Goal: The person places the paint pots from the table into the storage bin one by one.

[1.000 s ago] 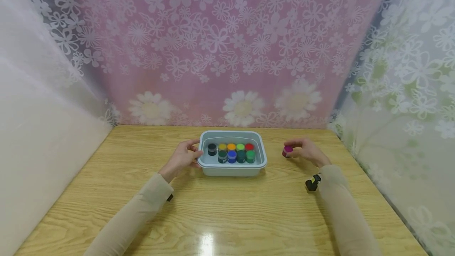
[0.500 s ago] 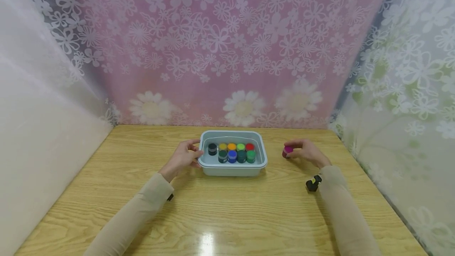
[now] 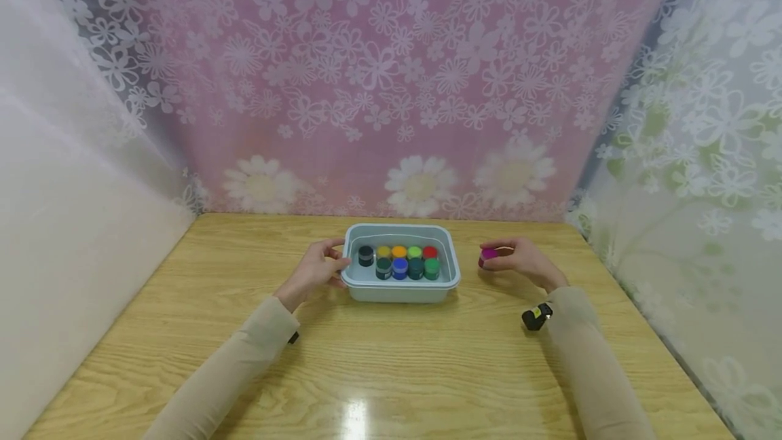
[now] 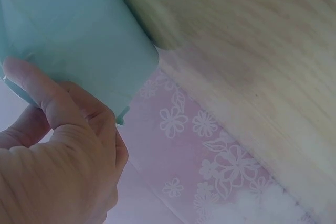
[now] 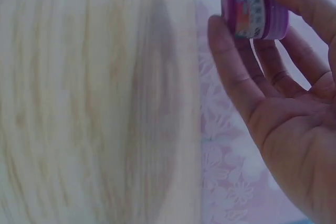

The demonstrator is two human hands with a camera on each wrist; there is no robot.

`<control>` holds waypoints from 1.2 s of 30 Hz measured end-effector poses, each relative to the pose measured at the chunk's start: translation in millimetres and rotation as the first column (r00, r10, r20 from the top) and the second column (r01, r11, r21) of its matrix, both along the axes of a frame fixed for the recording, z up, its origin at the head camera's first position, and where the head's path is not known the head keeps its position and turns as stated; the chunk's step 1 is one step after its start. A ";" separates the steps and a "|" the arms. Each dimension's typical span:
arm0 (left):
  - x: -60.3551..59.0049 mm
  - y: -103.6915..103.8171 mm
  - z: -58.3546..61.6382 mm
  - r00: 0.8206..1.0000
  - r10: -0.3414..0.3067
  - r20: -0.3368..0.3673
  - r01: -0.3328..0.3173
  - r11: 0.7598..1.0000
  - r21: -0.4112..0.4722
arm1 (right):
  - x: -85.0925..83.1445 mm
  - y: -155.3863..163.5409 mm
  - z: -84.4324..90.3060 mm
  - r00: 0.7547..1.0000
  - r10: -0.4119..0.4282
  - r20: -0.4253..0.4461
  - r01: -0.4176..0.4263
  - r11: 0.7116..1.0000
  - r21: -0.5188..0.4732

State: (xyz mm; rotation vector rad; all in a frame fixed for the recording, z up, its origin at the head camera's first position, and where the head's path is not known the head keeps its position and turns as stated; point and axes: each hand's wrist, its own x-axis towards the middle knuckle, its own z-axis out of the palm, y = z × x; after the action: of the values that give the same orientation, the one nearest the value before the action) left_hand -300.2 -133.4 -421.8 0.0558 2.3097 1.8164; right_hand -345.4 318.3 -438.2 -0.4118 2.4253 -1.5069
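Observation:
A pale blue plastic basin (image 3: 400, 294) sits on the table and holds several small paint jars in different colours. At its left end my left hand (image 3: 316, 267) grips the rim; in the left wrist view the thumb and fingers bend over the edge of the basin wall (image 4: 79, 30). To the right of the basin, my right hand (image 3: 525, 263) pinches a purple paint jar (image 3: 487, 257) between thumb and fingers. The right wrist view shows this jar (image 5: 252, 11) tilted on its side relative to the camera, with a printed label. The jar is apart from the basin.
Inside the basin, a black jar (image 3: 365, 255) stands left of two rows of jars, including a red jar (image 3: 430, 252) and a blue jar (image 3: 400, 268). The wooden table (image 3: 391, 358) ends at a pink flowered curtain (image 3: 379, 87); pale curtains hang at both sides.
My right hand has moved slightly left toward the basin with the purple paint jar in its fingers. The left hand stays on the basin's rim.

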 end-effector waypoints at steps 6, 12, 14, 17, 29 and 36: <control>-2.5 0.5 -0.6 1.000 0.000 -0.008 0.000 1.000 0.005 | 4.0 -11.6 10.2 1.000 -0.023 0.003 0.023 0.999 -0.045; -5.5 -1.2 -3.8 1.000 0.003 -0.006 -0.003 1.000 0.011 | 7.3 -27.5 20.1 0.999 -0.044 0.014 0.045 0.989 -0.138; -6.4 -2.5 -4.9 1.000 0.006 -0.005 -0.006 1.000 0.015 | 7.4 -33.0 22.2 0.998 -0.060 0.018 0.062 0.985 -0.159; -6.1 -3.7 -4.7 1.000 0.011 0.003 -0.011 1.000 0.018 | 7.8 -42.1 25.0 0.996 -0.083 0.022 0.085 0.981 -0.174; -3.1 -1.7 -2.5 1.000 -0.001 -0.008 0.001 1.000 0.006 | 19.9 -79.3 39.7 0.994 -0.091 0.058 0.102 0.968 -0.230; -0.7 -1.6 -2.3 1.000 -0.007 0.003 0.007 1.000 0.017 | 22.4 -98.7 41.0 0.994 -0.084 0.070 0.098 0.968 -0.231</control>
State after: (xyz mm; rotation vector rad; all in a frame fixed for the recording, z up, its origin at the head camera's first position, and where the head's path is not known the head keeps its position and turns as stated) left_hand -301.0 -135.0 -424.1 0.0641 2.2894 1.8318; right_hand -323.0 219.6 -397.2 -0.2983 2.2571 -1.8267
